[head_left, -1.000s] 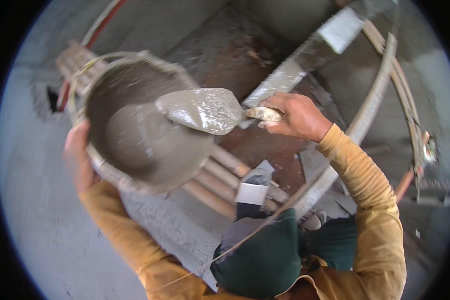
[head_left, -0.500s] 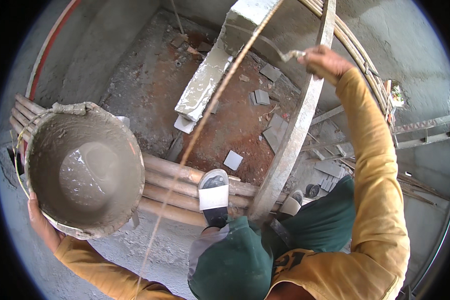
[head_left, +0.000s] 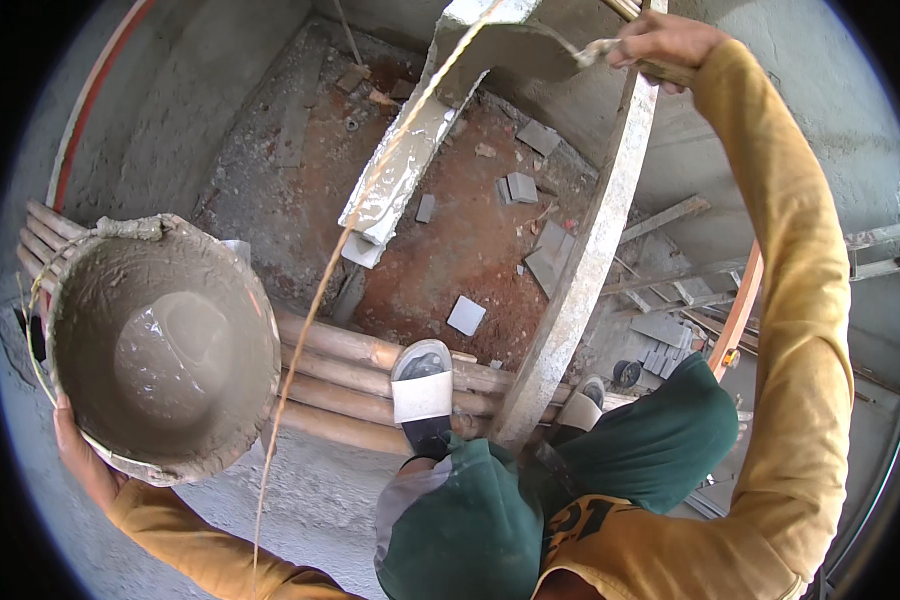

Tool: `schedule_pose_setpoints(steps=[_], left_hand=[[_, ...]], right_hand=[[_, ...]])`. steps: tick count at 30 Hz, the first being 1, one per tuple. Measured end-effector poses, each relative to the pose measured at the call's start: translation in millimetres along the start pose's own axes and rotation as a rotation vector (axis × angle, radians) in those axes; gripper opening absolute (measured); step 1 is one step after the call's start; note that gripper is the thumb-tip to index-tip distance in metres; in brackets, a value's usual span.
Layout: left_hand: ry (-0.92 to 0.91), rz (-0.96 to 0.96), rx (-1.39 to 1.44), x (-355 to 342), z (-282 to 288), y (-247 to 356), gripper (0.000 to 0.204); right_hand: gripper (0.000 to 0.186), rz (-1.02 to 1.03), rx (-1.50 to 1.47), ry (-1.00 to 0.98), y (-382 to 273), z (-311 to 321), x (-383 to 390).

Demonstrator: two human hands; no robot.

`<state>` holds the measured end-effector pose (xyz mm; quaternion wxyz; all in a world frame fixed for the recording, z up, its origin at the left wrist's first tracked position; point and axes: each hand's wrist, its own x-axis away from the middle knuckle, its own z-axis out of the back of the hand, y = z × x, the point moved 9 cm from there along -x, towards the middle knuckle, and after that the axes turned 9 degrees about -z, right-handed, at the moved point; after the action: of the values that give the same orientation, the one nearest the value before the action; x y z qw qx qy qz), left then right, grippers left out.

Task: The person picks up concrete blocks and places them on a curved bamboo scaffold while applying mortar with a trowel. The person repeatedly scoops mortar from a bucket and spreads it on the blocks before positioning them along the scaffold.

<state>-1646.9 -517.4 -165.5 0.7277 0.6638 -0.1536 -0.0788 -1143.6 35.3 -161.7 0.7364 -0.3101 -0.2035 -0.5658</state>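
Observation:
My left hand holds the lower left side of a round bucket, whose walls are coated in grey mortar. Wet mortar lies in the bottom. Stretched out at the upper right, my right hand is closed around the handle of a trowel. The trowel's blade lies over the far part of a narrow concrete beam; whether it touches the beam cannot be told. Shiny wet mortar covers part of the beam. My left fingers are partly hidden behind the bucket.
My sandalled feet stand on several wooden poles. A rope crosses in front of the beam. An upright plank rises by my right leg. Far below, broken tiles litter the reddish floor. Ladder rails are at the right.
My right hand has moved up and slightly right, and the trowel's broad blade now shows over the beam. My left hand still holds the bucket, which appears slightly further left.

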Motion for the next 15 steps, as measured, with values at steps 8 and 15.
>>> schedule_pose_setpoints(steps=[8,15], left_hand=[[0.041,0.026,0.035,-2.1,5.7,-4.7,0.037],[-0.003,-0.028,0.019,-1.9,4.5,-1.2,0.035]], right_hand=[[0.044,0.092,0.041,0.007,17.8,-21.4,42.8],[0.048,0.056,0.319,-0.014,-15.9,-86.5,-50.8]])
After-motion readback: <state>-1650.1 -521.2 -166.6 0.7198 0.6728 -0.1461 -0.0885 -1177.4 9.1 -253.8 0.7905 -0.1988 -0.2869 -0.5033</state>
